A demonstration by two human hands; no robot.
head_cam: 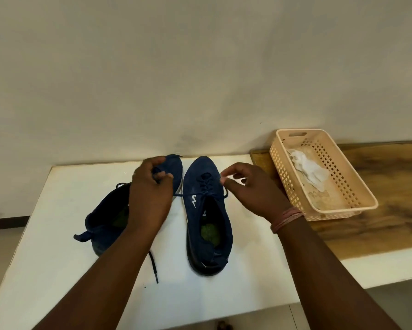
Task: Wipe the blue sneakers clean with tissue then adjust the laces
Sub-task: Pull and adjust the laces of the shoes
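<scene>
Two blue sneakers stand side by side on the white tabletop (57,270), toes pointing toward the far wall. The left sneaker (105,220) is angled, its heel swung out to the left, and one loose lace end (152,265) trails off it toward the near edge. The left hand (150,186) hovers over this shoe's front, fingers curled and pinching a dark lace near the toe. The right sneaker (207,210) sits straighter, with a white logo on its side and a green insole showing inside. The right hand (250,186) is just beside its laced area, thumb and fingertips pinched together; whether they actually hold a lace I cannot tell. A band (287,219) circles that wrist. To the right, on a wooden surface (379,186), a peach plastic basket (357,186) holds a crumpled white tissue (310,170).
</scene>
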